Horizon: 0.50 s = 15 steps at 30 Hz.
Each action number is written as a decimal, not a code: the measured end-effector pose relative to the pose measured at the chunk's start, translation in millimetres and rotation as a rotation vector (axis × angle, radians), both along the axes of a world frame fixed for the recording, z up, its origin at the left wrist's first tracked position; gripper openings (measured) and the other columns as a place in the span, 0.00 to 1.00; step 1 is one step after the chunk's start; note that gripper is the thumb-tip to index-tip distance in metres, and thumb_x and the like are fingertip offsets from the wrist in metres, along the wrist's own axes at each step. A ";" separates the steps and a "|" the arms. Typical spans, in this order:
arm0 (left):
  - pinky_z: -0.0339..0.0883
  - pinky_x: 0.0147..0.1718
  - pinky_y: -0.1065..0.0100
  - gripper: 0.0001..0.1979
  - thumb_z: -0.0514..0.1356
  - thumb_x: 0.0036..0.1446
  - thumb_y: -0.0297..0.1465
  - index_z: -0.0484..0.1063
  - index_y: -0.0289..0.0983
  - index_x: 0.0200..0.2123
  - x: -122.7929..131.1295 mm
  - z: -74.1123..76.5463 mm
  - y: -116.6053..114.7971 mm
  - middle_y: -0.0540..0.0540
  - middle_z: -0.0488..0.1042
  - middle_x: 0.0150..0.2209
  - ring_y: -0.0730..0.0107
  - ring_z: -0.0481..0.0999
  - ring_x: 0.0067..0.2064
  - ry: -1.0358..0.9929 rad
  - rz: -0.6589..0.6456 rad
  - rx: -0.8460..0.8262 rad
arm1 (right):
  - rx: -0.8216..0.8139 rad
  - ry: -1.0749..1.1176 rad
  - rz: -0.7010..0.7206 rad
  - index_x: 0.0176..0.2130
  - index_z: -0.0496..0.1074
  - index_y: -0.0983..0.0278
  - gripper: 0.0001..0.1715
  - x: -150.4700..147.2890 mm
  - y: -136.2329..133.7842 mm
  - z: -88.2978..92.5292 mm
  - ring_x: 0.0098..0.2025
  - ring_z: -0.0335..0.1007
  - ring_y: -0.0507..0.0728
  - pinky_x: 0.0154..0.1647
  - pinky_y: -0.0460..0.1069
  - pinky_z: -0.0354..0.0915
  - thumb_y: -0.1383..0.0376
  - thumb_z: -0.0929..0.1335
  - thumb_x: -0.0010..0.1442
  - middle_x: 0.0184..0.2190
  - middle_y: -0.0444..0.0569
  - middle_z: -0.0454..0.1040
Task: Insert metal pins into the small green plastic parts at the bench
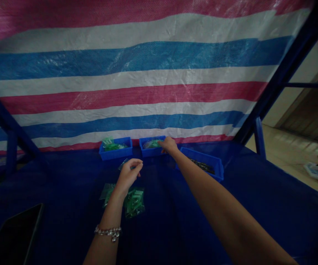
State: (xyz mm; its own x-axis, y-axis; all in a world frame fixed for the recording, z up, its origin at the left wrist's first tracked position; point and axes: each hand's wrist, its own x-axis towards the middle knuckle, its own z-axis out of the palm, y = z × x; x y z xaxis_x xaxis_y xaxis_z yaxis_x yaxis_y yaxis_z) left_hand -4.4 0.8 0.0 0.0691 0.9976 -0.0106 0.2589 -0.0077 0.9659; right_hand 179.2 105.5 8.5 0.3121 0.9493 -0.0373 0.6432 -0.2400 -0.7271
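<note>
My left hand [131, 172] hovers over the middle of the table, its fingers curled together; whatever they may hold is too small to make out. Just behind it shows a small clear plastic bag [122, 164]. My right hand [170, 145] reaches over the right end of the middle blue bin [153, 151], fingers bent down at clear and green pieces [152, 143]. What its fingertips pinch is hidden. Below my left hand lie a clear packet of green pieces [135, 203] and a second green packet [108, 192], partly covered by my wrist.
A left blue bin [116, 154] holds green packets. The right blue bin [216, 168], partly behind my right forearm, holds dark thin pieces [203, 166]. A phone [17, 233] lies at the table's front left. Striped sheeting [137, 84] hangs behind the blue table [258, 198], between blue frame posts.
</note>
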 end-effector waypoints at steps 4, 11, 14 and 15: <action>0.52 0.15 0.78 0.10 0.57 0.45 0.32 0.68 0.34 0.33 0.8 0.7 -1.2 0.49 0.68 0.28 0.82 0.63 0.19 -0.001 0.002 0.017 | -0.006 0.001 -0.008 0.22 0.71 0.69 0.08 -7.1 6.4 -2.8 0.19 0.67 0.55 0.21 0.46 0.61 0.64 0.69 0.42 0.13 0.50 0.69; 0.52 0.15 0.79 0.08 0.57 0.45 0.31 0.68 0.34 0.31 1.2 3.3 -3.9 0.50 0.68 0.26 0.82 0.63 0.19 0.003 0.011 0.020 | 0.155 0.021 -0.089 0.26 0.72 0.69 0.08 -6.3 6.5 9.9 0.29 0.70 0.58 0.26 0.48 0.61 0.66 0.68 0.42 0.25 0.57 0.73; 0.52 0.14 0.79 0.08 0.57 0.45 0.31 0.68 0.34 0.30 1.8 2.8 -3.6 0.49 0.68 0.27 0.81 0.63 0.20 -0.001 0.015 0.031 | 0.249 0.048 -0.084 0.28 0.72 0.67 0.10 -0.5 0.1 17.8 0.32 0.70 0.59 0.29 0.48 0.61 0.64 0.68 0.42 0.27 0.54 0.73; 0.53 0.14 0.79 0.08 0.57 0.45 0.31 0.68 0.34 0.30 2.0 2.4 -3.4 0.49 0.69 0.26 0.81 0.63 0.20 -0.001 0.015 0.033 | 0.276 0.063 -0.075 0.28 0.72 0.67 0.11 1.3 -2.7 19.3 0.32 0.69 0.58 0.29 0.47 0.61 0.63 0.68 0.42 0.27 0.52 0.73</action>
State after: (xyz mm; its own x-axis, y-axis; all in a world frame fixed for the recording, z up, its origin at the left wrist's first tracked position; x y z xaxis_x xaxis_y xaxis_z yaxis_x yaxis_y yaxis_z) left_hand -2.3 -2.5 2.4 0.0544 0.9983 0.0227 0.2580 -0.0360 0.9655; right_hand 180.5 102.8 27.8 0.3872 0.9005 0.1980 0.5829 -0.0727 -0.8093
